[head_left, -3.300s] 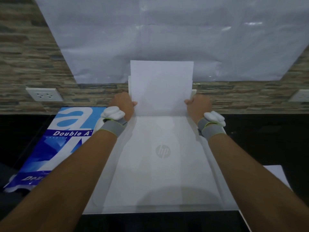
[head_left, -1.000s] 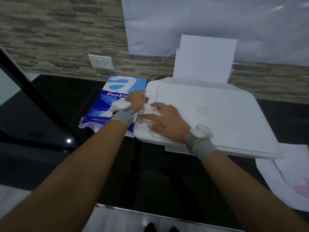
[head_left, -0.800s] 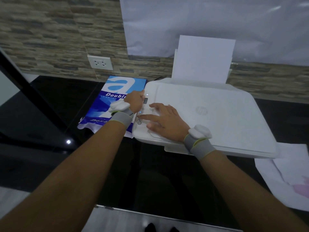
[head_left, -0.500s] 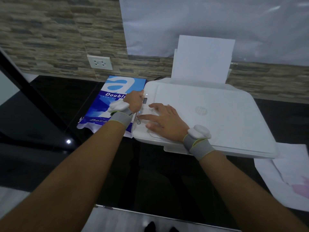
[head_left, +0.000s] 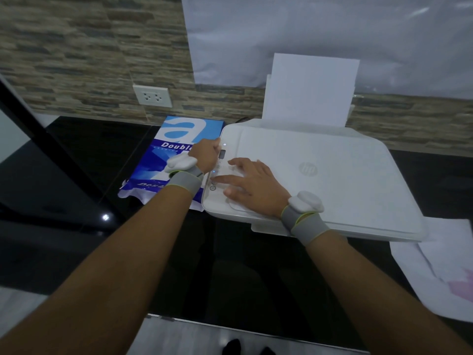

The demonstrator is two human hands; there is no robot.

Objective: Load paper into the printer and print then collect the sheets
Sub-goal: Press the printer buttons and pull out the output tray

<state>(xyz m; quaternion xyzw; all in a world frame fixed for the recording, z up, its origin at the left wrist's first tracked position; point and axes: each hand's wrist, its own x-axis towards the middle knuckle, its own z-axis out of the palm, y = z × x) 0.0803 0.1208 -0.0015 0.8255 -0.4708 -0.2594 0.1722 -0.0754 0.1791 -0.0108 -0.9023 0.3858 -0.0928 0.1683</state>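
Note:
A white HP printer (head_left: 332, 175) sits on a black glossy table. A stack of white paper (head_left: 311, 90) stands upright in its rear feed tray. My left hand (head_left: 206, 156) is curled against the printer's left edge beside the small display. My right hand (head_left: 252, 187) lies flat on the lid with fingers spread, its index fingertip on the button strip (head_left: 213, 179) at the printer's left side, where small blue lights glow. No sheet shows at the front output.
A blue Double A paper ream (head_left: 174, 160) lies left of the printer. Loose printed sheets (head_left: 440, 265) lie at the right on the table (head_left: 76, 175). A wall socket (head_left: 152, 96) is on the stone wall. The table's front edge is near me.
Earlier both hands held the paper stack in the rear tray; they have since moved to the printer's left control side. Over the last second hardly anything moved.

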